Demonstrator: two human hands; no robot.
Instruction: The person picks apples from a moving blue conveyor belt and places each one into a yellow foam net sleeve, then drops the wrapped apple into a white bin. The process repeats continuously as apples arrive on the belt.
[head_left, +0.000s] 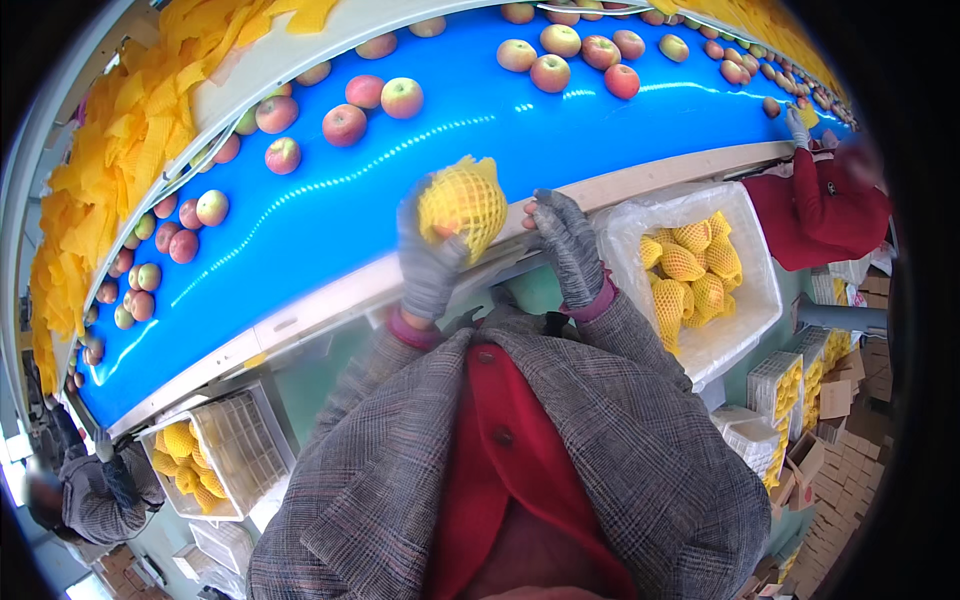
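My left hand (429, 259), in a grey knit glove, is closed around an apple in a yellow foam net sleeve (463, 206). The sleeve's frayed end points up, and reddish skin shows through the mesh. Just to the right, my right hand (568, 244) hovers apart from that apple, with bare fingertips showing past its grey glove. I see nothing in it. Both hands are over the near edge of a blue conveyor belt (457, 127). Bare red and green apples lie on the belt, among them a group with a yellow-green apple (402, 98).
Right of me stands a plastic-lined white crate (750, 315) of sleeved apples (681, 262). Another crate (244, 442) is at lower left. Yellow foam nets (127, 165) lie heaped beyond the belt. Co-workers (847, 199) stand at both sides. Cardboard boxes (836, 394) are at far right.
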